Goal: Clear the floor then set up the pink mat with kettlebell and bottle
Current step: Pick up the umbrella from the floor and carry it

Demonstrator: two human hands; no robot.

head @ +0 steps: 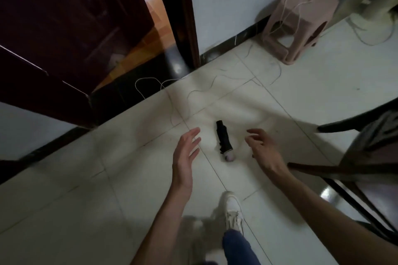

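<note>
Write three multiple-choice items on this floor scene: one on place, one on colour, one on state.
1. Where does the black folded umbrella lie?
A. on the white tiled floor between the two hands
B. on the stool
C. in the doorway

2. What colour is the square plastic stool by the wall?
A. blue
B. pink
C. black

3. What do the left hand and right hand hold?
A. the umbrella
B. a cord
C. nothing

Key: 1 A, it rests on tile between them; 2 B, its plastic is pale pink; 3 C, both are open and empty.

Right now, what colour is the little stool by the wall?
Pink; the stool shows best in the head view.
</note>
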